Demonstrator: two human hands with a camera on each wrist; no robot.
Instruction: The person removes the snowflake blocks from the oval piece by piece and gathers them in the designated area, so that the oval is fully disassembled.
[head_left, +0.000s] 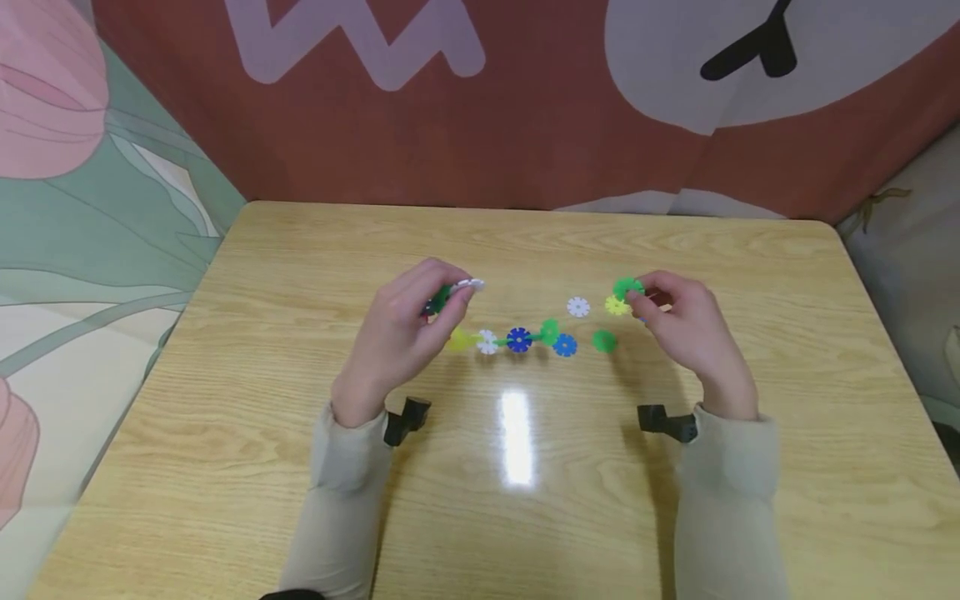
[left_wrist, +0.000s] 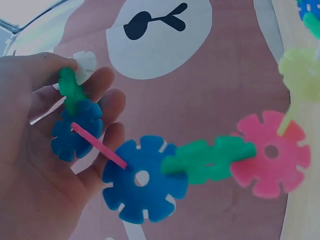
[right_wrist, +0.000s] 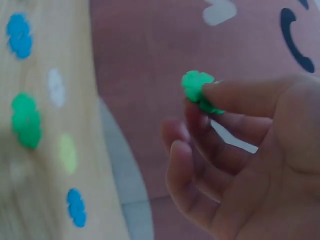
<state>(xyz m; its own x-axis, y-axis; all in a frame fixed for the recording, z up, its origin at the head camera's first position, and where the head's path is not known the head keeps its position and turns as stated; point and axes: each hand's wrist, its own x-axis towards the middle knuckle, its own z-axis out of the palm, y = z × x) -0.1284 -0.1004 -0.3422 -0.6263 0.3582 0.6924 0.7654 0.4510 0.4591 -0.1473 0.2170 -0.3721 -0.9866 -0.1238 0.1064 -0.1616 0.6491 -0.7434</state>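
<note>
My left hand (head_left: pixel 405 329) pinches one end of a chain of slotted plastic snowflake discs, by a white disc (left_wrist: pixel 86 67) and a green disc (left_wrist: pixel 70 87). From there the chain hangs through a blue disc (left_wrist: pixel 145 179), another green disc (left_wrist: pixel 207 160) and a pink disc (left_wrist: pixel 272 155). In the head view it runs on along the table past a dark blue disc (head_left: pixel 519 340). Apart from the chain, my right hand (head_left: pixel 690 325) pinches a loose green disc (right_wrist: pixel 196 85) between thumb and fingers.
On the wooden table (head_left: pixel 300 250) between the hands lie a white disc (head_left: pixel 578 307), a yellow disc (head_left: pixel 617 306), a green disc (head_left: pixel 604 341) and a light blue disc (head_left: pixel 566 345). Another blue disc (right_wrist: pixel 76 207) lies near the right hand. A printed curtain (head_left: pixel 525 150) hangs behind the table.
</note>
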